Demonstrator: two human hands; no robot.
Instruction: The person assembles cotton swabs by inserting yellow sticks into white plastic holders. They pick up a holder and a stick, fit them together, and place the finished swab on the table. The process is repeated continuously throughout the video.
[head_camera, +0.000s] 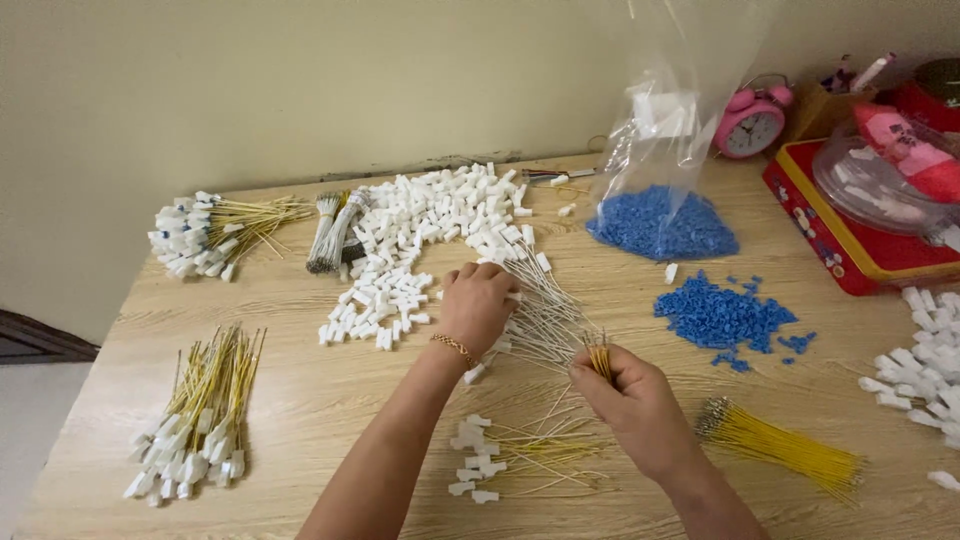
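A clear plastic bag (668, 130) with blue pieces (660, 225) is stood at the desk's (320, 400) back right, a red tin (850, 245) beside it. The yellow wire bundle (598, 352) is pinched upright in the right hand (635, 400), fingers closed round it. The left hand (478, 300) is curled over white-tipped wires (545, 315) by the white caps (430, 230); whether anything is held cannot be told.

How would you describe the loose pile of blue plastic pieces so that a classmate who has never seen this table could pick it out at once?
Start at the clear plastic bag standing at the back of the wooden table, beside the pink alarm clock. Just in front of it, toward the person, lies the loose blue pile. Unlike the blue pieces inside the bag, it sits bare on the wood with strays around it.
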